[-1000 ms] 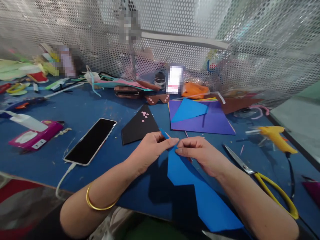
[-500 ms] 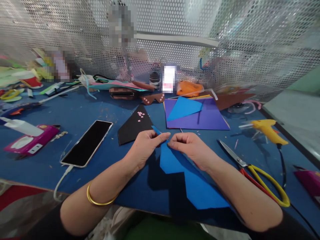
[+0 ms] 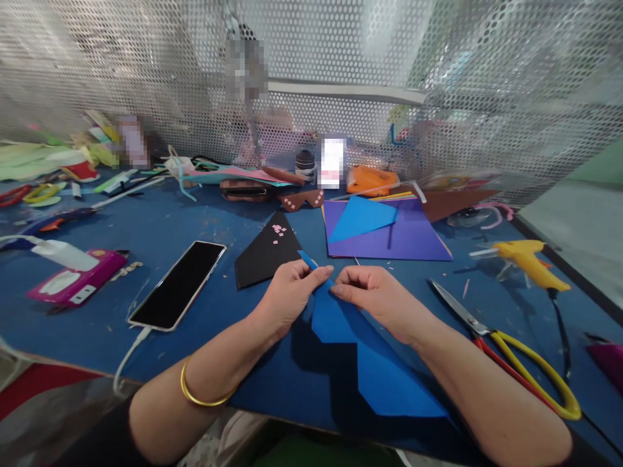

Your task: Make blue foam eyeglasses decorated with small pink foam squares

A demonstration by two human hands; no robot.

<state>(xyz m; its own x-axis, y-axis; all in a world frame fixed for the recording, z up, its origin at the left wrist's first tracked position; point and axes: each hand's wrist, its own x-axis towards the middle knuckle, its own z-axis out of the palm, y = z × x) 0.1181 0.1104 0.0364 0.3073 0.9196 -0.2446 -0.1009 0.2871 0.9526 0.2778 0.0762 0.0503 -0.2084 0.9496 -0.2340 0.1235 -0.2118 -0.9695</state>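
Observation:
A blue sheet of craft paper [image 3: 389,376], cut with stepped edges, hangs between my hands just over the table's near side. Its narrow upper end is pinched by my left hand [image 3: 294,288], thumb on top. Close beside it, my right hand [image 3: 372,292] grips the paper's edge between thumb and fingertips. Beyond my left hand lies a black paper piece [image 3: 265,256] with small pink bits on it. Brown paper glasses [image 3: 302,200] with pink squares lie farther back. A purple sheet stack [image 3: 413,240] carries another blue paper piece [image 3: 363,217].
Red-and-yellow-handled scissors [image 3: 479,324] and a yellow glue gun [image 3: 528,259] lie right. On the left are a phone [image 3: 179,285] on a white cable and a magenta power strip [image 3: 80,279]. Orange material [image 3: 372,180] and a lit phone [image 3: 332,162] stand near the mesh screen [image 3: 341,52].
The camera view has shifted slightly, so the table appears lower and farther right. Both hands keep hold of the blue paper, with hardly any movement of their own.

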